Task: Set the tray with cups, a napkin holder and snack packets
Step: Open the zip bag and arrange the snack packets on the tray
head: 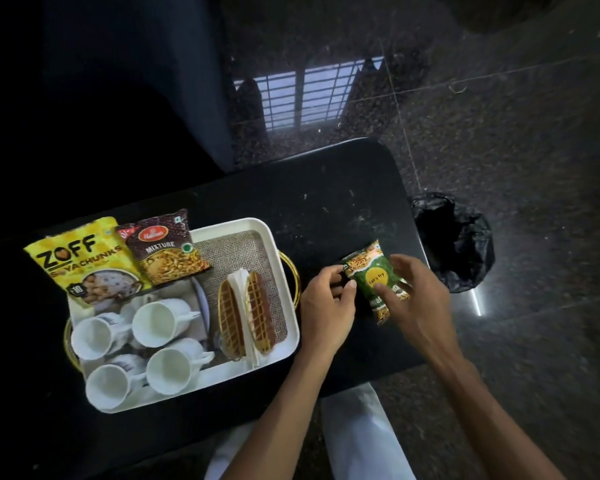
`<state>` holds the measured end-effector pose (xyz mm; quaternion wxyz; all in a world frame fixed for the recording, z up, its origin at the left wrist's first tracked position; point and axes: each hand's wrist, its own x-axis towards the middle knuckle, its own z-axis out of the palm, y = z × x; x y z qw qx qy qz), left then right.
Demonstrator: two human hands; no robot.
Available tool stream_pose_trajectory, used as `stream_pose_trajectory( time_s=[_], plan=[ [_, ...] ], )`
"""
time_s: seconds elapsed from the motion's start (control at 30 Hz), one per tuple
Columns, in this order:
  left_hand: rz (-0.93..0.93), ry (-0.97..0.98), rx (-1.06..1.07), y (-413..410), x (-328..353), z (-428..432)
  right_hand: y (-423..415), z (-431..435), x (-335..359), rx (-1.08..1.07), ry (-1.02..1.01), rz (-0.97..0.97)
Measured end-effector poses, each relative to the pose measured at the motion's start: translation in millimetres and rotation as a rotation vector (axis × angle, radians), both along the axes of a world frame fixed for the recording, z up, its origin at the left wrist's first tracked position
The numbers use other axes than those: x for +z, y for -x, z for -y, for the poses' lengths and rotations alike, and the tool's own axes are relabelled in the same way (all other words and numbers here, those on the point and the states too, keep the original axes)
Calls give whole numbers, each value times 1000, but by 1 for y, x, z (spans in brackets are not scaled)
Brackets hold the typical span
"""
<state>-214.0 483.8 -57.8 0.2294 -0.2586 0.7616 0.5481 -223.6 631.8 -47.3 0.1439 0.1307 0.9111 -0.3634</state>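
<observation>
A white tray (284, 292) with gold handles lies on the left of a black table (326, 209). Inside it stand several white cups (156, 323) and a gold and brown napkin holder (246, 313) with white napkins. A yellow soya chunks packet (84, 258) and a dark mixture packet (163, 247) lean at the tray's far side. To the right of the tray, a green snack packet (371, 275) lies on the table. My left hand (326, 303) pinches its left edge and my right hand (416, 296) rests its fingers on its right side.
A bin lined with a black bag (454, 240) stands on the floor just past the table's right edge. A dark curtain or cloth hangs at the back left. The polished stone floor reflects a window. My white-clad legs show below the table's near edge.
</observation>
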Motion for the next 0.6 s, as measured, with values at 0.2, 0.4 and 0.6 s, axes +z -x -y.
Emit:
stream_pose_trajectory(
  time_s=[0.2,0.4,0.6],
  plan=[
    [133,-14,142,-1,-18,-27,2,-25,-12,108,-114,46],
    [239,-51,247,-4,-34,-39,4,-33,-26,141,-75,193],
    [240,-148,321,-4,-35,-44,2,-31,-30,129,-24,198]
  ],
)
